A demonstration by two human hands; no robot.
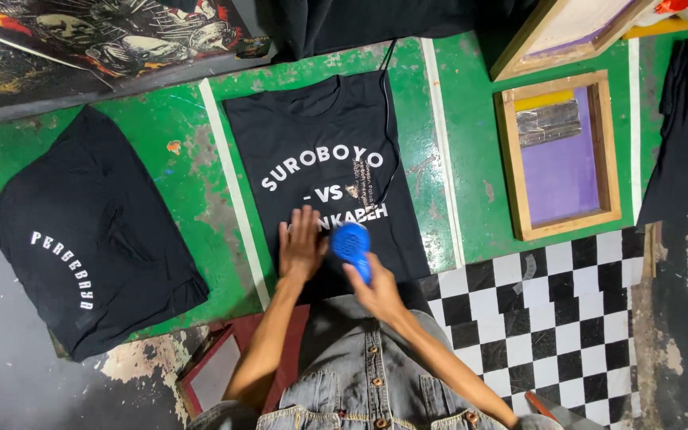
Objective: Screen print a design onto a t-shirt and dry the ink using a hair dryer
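Now both hands work on a black printed shirt (324,171).
Left hand (302,247) lies flat, fingers spread open; right hand (376,291) fingers grip a blue hair dryer (352,245) above the green surface (471,167).

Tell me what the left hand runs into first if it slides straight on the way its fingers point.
The left hand lies flat on the black printed T-shirt, fingers pointing up the shirt. Going on, it would first cross the white lettering, staying on cloth; the black cord runs off to the side, probably missed.
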